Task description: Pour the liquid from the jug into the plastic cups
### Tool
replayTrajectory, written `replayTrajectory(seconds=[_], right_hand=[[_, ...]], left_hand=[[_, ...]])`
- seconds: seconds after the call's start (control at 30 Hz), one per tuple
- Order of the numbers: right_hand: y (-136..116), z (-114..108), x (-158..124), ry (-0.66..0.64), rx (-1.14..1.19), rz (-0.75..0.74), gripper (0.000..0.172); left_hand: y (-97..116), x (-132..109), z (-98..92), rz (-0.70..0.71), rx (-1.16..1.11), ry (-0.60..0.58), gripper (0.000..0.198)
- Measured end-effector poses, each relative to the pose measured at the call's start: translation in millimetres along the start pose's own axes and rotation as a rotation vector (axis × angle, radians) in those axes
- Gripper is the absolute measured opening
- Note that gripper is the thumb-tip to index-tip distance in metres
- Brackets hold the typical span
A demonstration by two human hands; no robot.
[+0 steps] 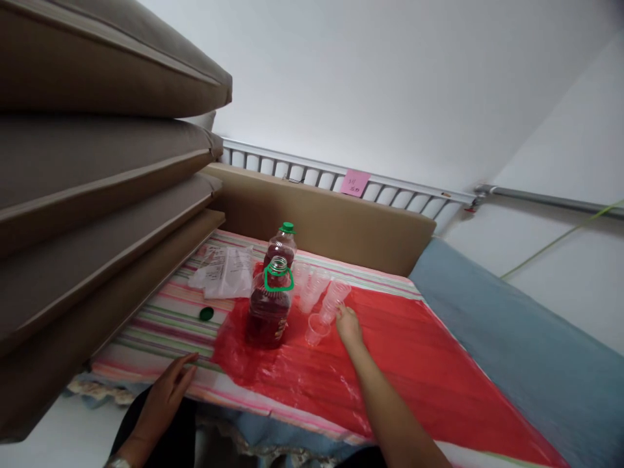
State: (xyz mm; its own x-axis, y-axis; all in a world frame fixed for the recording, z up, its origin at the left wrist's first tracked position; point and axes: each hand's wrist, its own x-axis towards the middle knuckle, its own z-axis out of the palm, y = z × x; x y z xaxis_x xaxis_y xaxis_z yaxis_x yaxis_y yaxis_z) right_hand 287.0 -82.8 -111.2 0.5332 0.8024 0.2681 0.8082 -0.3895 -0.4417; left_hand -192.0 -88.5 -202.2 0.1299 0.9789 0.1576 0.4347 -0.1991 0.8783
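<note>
My right hand (348, 325) is at the lying cup stack (335, 296), fingertips touching; gripping or not, can't tell. The single cup (316, 330) stands just beside it on the red sheet (414, 351). My left hand (168, 390) lies flat, fingers loose, on the striped cloth (160, 325). The open bottle (269, 309) is left of the cups (its green cap (207, 314) lies apart on the cloth).

Worktop (146, 351) covered by a striped cloth (160, 325). A red plastic sheet (414, 364) is spread over the cloth's middle and right. On the sheet: an open bottle of red drink (268, 312), upright, with a capped bottle (281, 247) just behind it; tilted stacks of clear cups (312, 286) to their right; a single clear cup (316, 329) upright in front. On bare cloth: a green cap (207, 314) and a clear plastic bag (224, 273). Left hand (168, 390) rests flat on the near edge.
</note>
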Motion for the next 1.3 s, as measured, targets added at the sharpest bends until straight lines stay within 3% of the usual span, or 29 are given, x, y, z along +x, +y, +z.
replayTrajectory(seconds=[0.17, 0.33, 0.87, 1.03, 1.17, 1.3], right_hand=[[-3.8, -8.0, 5.8, -0.047, -0.049, 0.025, 0.022], [-5.7, -21.5, 0.6, -0.038, -0.068, 0.021, 0.019], [-5.2, -60.7, -9.3, 0.139, -0.002, 0.052, 0.024], [18.1, -73.0, -63.2, 0.144, 0.016, 0.039, 0.028], [27.2, -46.9, -120.8, 0.025, 0.009, 0.034, 0.021], [29.2, -33.9, -133.4, -0.041, 0.006, 0.013, 0.021]], left_hand=[[3.8, -0.9, -1.0, 0.007, 0.019, 0.01, 0.041], [2.7, 0.4, 0.4, 0.037, 0.024, 0.011, 0.041], [3.9, -0.9, -0.7, 0.059, 0.008, 0.017, 0.041], [4.3, 0.0, -1.4, 0.051, 0.007, 0.017, 0.041], [4.6, 0.3, -0.3, 0.049, -0.016, 0.011, 0.042], [1.5, -1.3, -0.2, 0.023, -0.023, -0.019, 0.043]])
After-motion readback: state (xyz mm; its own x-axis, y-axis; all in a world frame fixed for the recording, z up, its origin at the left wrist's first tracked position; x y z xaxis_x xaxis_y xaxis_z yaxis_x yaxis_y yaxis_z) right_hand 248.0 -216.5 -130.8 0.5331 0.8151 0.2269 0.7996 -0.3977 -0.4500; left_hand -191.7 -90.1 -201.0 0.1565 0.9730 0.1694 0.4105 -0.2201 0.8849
